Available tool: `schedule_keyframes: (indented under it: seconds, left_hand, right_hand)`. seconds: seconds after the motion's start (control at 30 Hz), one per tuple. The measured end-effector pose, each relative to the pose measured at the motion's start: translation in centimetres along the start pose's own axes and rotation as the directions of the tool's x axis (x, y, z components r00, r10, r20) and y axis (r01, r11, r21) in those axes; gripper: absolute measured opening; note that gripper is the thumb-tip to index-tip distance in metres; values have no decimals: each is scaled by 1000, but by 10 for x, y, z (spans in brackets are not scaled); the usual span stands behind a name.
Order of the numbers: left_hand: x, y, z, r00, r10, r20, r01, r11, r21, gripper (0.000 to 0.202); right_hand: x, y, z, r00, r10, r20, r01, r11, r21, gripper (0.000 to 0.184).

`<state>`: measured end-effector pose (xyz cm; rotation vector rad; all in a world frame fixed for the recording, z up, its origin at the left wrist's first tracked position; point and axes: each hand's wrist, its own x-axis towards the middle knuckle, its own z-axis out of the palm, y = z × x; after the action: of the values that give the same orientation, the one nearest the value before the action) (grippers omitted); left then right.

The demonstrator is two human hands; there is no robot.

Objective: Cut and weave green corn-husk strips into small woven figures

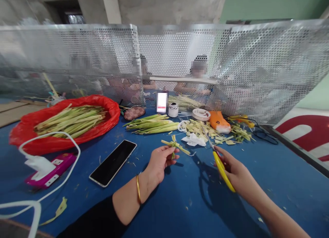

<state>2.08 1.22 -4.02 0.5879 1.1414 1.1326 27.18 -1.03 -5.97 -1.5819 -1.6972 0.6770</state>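
My left hand (158,162) pinches a small woven piece of green leaf strips (175,145) just above the blue table (180,203). My right hand (235,171) is closed round yellow-handled scissors (223,169), whose blades point up and left toward the leaf piece, a short way to its right. A gold bangle sits on my left wrist.
A red bag of leaf strips (69,119) lies far left. A black phone (113,162) lies left of my hand, a pink power bank with white cable (51,169) beyond it. Cut leaves (151,125), scraps (205,130), tape rolls and an orange tool (218,121) line the perforated metal screen (180,59). People sit behind it.
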Motion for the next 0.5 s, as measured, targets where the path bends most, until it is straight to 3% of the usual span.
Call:
schedule_keyframes:
  seconds: [0.07, 0.13, 0.23, 0.33, 0.4, 0.5]
  left_hand:
    - [0, 0, 0, 1000, 0, -3, 0, 1000, -2, 7]
    - [0, 0, -1, 1000, 6, -8, -6, 1000, -6, 8]
    - [0, 0, -1, 1000, 23, -17, -24, 1000, -10, 9]
    - [0, 0, -1, 998, 55, -35, -55, 998, -4, 9]
    - [1, 1, 0, 993, 91, -72, -91, 996, 4, 9]
    - [2, 2, 0, 981, 145, -132, -144, 989, 22, 10]
  right_hand:
    - [-3, -6, 4, 995, 35, 98, -50, 987, 152, 68]
    - [-5, -9, 6, 982, 74, 173, -99, 985, 139, 69]
    - [-6, -8, 3, 983, 75, 166, -42, 980, -195, 67]
    - [-7, -3, -12, 991, 53, 125, 29, 817, -576, 69]
    - [-8, 1, -28, 989, 68, 131, 38, 739, -672, 69]
    - [-9, 1, -52, 994, 71, 79, 8, 694, -720, 53]
